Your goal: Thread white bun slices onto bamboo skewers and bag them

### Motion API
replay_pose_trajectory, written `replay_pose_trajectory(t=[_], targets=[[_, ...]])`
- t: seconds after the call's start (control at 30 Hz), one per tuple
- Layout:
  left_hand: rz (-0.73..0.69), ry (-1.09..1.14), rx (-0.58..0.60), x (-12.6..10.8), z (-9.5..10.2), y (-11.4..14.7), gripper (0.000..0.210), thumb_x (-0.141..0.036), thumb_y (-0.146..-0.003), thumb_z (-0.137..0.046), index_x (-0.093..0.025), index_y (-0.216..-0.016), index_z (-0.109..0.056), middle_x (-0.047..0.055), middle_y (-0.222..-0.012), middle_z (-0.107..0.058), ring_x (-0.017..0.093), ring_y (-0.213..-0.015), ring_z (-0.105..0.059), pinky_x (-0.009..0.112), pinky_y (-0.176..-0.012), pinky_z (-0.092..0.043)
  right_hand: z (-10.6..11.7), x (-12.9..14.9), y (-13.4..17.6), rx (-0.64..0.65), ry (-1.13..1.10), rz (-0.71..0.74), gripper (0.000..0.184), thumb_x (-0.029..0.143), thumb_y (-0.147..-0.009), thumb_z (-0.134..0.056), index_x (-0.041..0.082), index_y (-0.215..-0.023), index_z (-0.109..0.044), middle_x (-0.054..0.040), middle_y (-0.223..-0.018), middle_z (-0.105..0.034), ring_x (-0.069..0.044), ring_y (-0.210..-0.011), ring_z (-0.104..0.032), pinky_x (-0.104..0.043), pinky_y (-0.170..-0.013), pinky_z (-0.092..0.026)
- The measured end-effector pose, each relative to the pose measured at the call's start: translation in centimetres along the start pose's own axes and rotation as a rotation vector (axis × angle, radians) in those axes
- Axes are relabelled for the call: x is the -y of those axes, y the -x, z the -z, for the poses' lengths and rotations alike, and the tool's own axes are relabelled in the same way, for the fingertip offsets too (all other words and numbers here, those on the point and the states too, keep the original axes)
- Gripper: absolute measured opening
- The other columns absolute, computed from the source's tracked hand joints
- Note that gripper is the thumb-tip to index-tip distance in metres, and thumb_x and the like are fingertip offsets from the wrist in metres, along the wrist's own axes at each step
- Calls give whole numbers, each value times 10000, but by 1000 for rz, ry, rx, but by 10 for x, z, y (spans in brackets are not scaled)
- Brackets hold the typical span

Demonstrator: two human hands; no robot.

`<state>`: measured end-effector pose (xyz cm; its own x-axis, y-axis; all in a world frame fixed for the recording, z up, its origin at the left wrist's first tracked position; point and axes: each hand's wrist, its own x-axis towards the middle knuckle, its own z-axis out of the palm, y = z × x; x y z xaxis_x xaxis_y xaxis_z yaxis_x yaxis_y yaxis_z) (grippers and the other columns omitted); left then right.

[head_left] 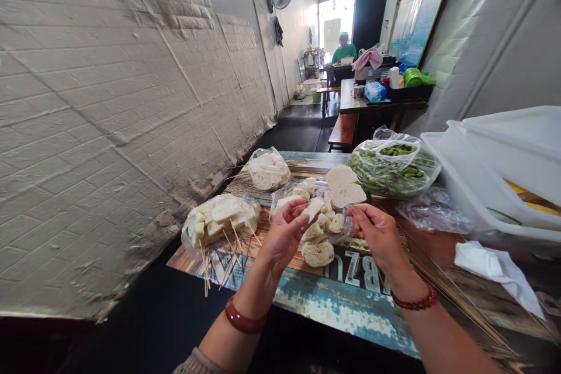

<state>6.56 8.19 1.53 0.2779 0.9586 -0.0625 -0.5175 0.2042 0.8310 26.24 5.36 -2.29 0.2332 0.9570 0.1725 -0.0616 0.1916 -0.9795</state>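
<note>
My left hand (287,232) is closed around a pale, spongy-looking slice (314,209), held up over the middle of the table. To its right, my right hand (377,236) is pinched, thumb against fingers; whatever may be between the fingertips is too small to make out. Below and between the hands, several pale round slices (319,254) lie on and around an open clear plastic bag (280,194). Two larger round slices (347,194) sit at its far side. Left of my left hand is a bag of skewered white pieces (219,217), its bamboo sticks (225,269) pointing toward me.
Another bag of white pieces (269,168) stands farther back. At right are a bag of green vegetables (394,166), crumpled plastic (436,210), white plastic tubs (482,187), a tissue (495,269) and loose bamboo skewers (464,304). A person in green (344,52) sits far off.
</note>
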Motion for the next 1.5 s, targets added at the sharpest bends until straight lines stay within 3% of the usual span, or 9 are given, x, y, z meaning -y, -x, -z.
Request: replay_pose_trajectory(t=[0.1, 0.27, 0.4, 0.6, 0.83, 1.0, 1.17, 1.33, 1.5], targets=[[-5, -4, 5, 4, 3, -5, 528, -146, -605, -870, -149, -1104, -698, 82, -1071, -742, 176, -960, -694, 257, -889, -505, 0, 1, 1, -2, 3, 6, 356, 497, -881, -611, 156, -825, -696, 46, -558, -460, -97, -502, -393, -218, -463, -307], [57, 54, 59, 5, 0, -11, 371, -155, -680, -813, -93, -1036, -728, 124, -1040, -756, 212, -945, -711, 306, -937, -510, -1, 0, 0, -6, -22, -18, 362, 511, -855, -638, 155, -833, -700, 42, -576, -467, -97, -512, -397, -213, -462, -308], [120, 131, 46, 6, -5, -19, 319, -114, -759, -707, -103, -1077, -680, 128, -1012, -752, 232, -912, -723, 358, -873, -566, -3, 0, -3, -22, -34, -35, 380, 532, -833, -649, 156, -804, -700, 40, -562, -466, -97, -500, -394, -212, -454, -306], [132, 227, -9, 12, -8, -36, 264, -159, -869, -558, -108, -1126, -588, 111, -893, -743, 185, -760, -732, 294, -764, -594, -3, -3, -5, -7, -62, -37, 389, 537, -816, -667, 150, -789, -695, 47, -545, -447, -85, -482, -370, -210, -447, -284], [126, 232, 15, 14, -9, -44, 478, -60, -762, -571, -151, -1231, -550, 66, -920, -731, 198, -850, -735, 380, -878, -581, -3, -3, -4, 6, -11, -20, 380, 523, -841, -646, 149, -791, -691, 51, -526, -443, -84, -479, -375, -210, -456, -291], [117, 259, 79, 15, -8, -55, 434, -57, -703, -685, -170, -1109, -579, 56, -918, -732, 179, -828, -724, 317, -795, -589, -2, -5, -5, 1, -7, -45, 385, 525, -844, -639, 148, -791, -691, 44, -533, -465, -82, -479, -375, -212, -455, -285], [58, 236, 106, 12, -8, -67, 574, -92, -632, -813, -198, -1142, -574, 13, -936, -707, 150, -762, -696, 283, -709, -586, -1, -7, -6, 37, -31, -65, 373, 518, -852, -638, 154, -787, -685, 44, -526, -463, -82, -479, -365, -211, -448, -273], [43, 188, 40, 15, -3, -70, 474, -147, -557, -888, -169, -945, -617, -14, -819, -684, 128, -702, -668, 244, -664, -564, 2, -15, -5, 62, -61, -106, 342, 494, -862, -652, 159, -807, -691, 42, -533, -475, -80, -486, -371, -206, -448, -268], [-33, 125, -14, 16, 3, -69, 384, -232, -584, -896, -151, -843, -624, -4, -744, -694, 86, -637, -617, 167, -589, -490, 4, -20, -2, 44, -81, -153, 300, 462, -861, -677, 165, -820, -698, 40, -539, -484, -77, -492, -379, -202, -453, -277]])
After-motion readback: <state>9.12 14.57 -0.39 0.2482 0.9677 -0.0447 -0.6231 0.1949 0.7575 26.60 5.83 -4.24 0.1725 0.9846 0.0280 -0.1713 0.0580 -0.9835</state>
